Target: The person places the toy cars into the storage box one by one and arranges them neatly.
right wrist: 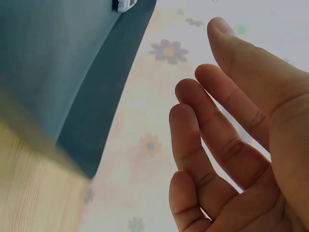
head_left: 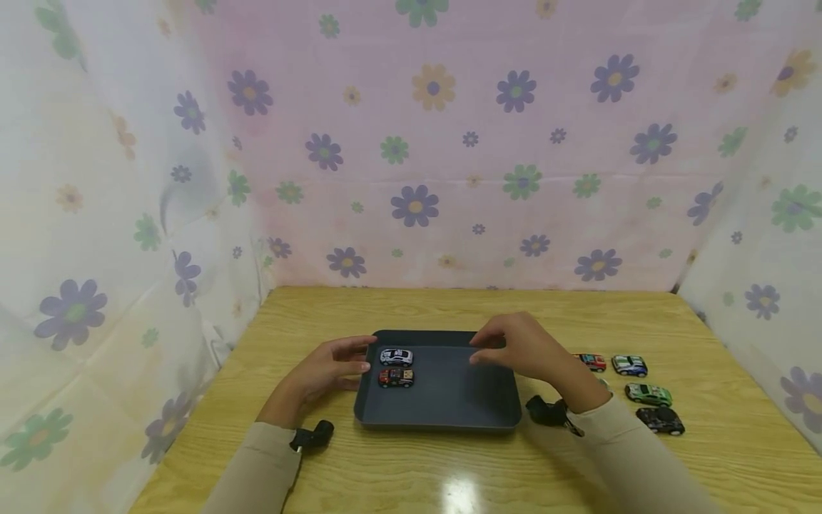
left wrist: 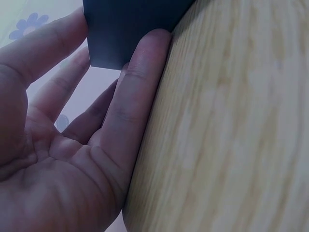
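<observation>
A dark grey tray (head_left: 443, 407) lies on the table with two toy cars in its left part: a white one (head_left: 396, 357) and, nearer to me, a red and black one (head_left: 396, 377). At the tray's left edge is my left hand (head_left: 327, 371). In the left wrist view, its fingertips (left wrist: 152, 43) touch the tray's outer wall while the little-finger side rests along the tabletop. Above the tray's right part hovers my right hand (head_left: 523, 350), holding nothing. Its fingers (right wrist: 186, 130) bend loosely, and the thumb stands apart from them.
On the table's right side lie a red toy car (head_left: 591, 362), a white and blue one (head_left: 629, 365), a green one (head_left: 648, 394) and a black one (head_left: 660, 420). Flower-patterned cloth (head_left: 449, 157) encloses the wooden table (head_left: 334, 471) at the back and both sides.
</observation>
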The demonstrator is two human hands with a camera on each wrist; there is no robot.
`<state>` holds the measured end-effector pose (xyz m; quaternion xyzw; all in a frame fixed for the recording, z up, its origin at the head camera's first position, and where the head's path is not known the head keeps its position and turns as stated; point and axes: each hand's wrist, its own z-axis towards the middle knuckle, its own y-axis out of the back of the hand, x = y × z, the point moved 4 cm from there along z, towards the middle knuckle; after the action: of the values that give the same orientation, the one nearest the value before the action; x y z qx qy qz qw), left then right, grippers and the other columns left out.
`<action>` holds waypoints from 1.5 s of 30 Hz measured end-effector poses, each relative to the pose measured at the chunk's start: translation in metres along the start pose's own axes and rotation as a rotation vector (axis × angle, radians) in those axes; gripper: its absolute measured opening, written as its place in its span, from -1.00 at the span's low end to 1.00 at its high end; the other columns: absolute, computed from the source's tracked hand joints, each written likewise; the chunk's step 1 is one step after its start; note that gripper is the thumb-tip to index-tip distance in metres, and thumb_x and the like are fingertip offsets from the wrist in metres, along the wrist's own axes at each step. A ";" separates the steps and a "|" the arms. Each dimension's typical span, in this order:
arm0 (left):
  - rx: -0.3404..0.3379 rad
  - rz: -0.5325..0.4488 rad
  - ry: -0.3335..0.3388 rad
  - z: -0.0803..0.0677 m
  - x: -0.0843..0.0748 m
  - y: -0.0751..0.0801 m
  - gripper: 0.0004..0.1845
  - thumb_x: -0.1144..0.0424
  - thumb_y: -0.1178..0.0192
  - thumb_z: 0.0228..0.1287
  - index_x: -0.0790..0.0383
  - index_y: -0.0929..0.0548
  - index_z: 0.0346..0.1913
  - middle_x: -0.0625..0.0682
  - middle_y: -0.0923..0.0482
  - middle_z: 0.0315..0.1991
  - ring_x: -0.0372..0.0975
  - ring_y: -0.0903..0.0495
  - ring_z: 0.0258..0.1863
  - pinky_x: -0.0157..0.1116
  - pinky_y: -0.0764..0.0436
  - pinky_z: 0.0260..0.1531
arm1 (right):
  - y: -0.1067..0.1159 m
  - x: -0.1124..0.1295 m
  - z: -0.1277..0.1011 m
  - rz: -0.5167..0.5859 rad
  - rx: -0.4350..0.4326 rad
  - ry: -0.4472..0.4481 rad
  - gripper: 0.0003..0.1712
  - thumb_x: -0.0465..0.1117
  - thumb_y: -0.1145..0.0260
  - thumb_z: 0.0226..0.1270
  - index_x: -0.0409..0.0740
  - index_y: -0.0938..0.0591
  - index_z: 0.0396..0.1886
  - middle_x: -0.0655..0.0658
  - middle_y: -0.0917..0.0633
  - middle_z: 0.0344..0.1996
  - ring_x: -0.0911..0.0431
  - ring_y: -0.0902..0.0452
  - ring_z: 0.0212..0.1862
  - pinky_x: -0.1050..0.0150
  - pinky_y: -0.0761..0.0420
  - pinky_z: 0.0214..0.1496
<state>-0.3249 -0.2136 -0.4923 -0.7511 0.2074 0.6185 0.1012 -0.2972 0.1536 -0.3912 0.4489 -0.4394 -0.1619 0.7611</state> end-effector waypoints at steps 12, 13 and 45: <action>-0.008 0.005 0.011 -0.001 -0.001 -0.001 -0.26 0.17 -0.44 0.33 -0.04 -0.42 0.53 0.13 -0.27 0.57 0.09 -0.33 0.50 0.01 -0.74 0.07 | 0.026 -0.034 -0.043 -0.045 -0.098 -0.079 -0.74 0.12 -0.52 0.27 0.24 -0.81 -0.08 0.13 -0.80 -0.14 0.20 -0.65 -0.08 0.14 -0.69 -0.07; -0.008 -0.001 0.014 -0.001 -0.001 -0.001 -0.26 0.17 -0.45 0.32 -0.05 -0.43 0.53 0.12 -0.27 0.57 0.09 -0.33 0.50 0.01 -0.74 0.07 | 0.028 -0.037 -0.047 -0.050 -0.106 -0.086 -0.74 0.14 -0.52 0.27 0.25 -0.81 -0.08 0.15 -0.79 -0.14 0.21 -0.65 -0.09 0.13 -0.69 -0.06; -0.040 -0.023 0.010 -0.001 -0.003 0.001 -0.25 0.23 -0.42 0.34 -0.02 -0.39 0.55 0.13 -0.19 0.61 0.14 -0.21 0.57 0.02 -0.75 0.04 | 0.042 -0.089 -0.114 0.132 0.002 -0.097 -0.61 0.05 -0.52 0.29 0.07 -0.79 0.07 0.05 -0.76 0.04 0.19 -0.67 0.03 0.15 -0.74 0.02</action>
<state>-0.3242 -0.2141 -0.4889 -0.7586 0.1866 0.6175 0.0921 -0.2607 0.2952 -0.4268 0.4113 -0.5046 -0.1325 0.7475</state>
